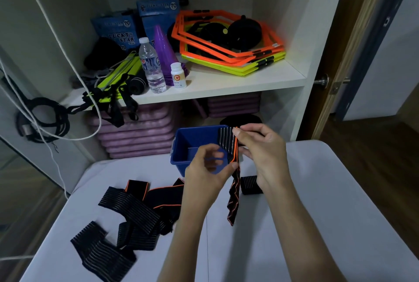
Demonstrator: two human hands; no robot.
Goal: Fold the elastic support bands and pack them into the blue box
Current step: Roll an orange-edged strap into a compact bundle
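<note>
Fingers of the right hand [263,145] curl round the top of a black band with orange edging [229,143], thumb and forefinger pinching its upper edge; lower fingers hidden behind the fabric. Left hand [208,168] half curled, fingertips pinching the same band lower down, where it is doubled over; the exact grip is blurred. Band held up in front of the near right corner of the blue box [192,141], its loose tail [233,200] hanging to just above the white table [317,213]. Box stands at the table's far edge; its near wall is partly hidden behind the left hand, and the inside that shows looks bare. A small folded black band [250,185] lies on the table just right of the tail, partly behind the right wrist. Heap of unfolded black bands [136,213], some orange-edged, on the near left of the table, overlapping so their number is hard to make out. Beyond, a shelf [226,82] holds a water bottle [152,66], a white pill jar [178,75], a purple cone [163,43] and orange and yellow hexagonal frames [226,52]. Both forearms cut off at the bottom edge.
</note>
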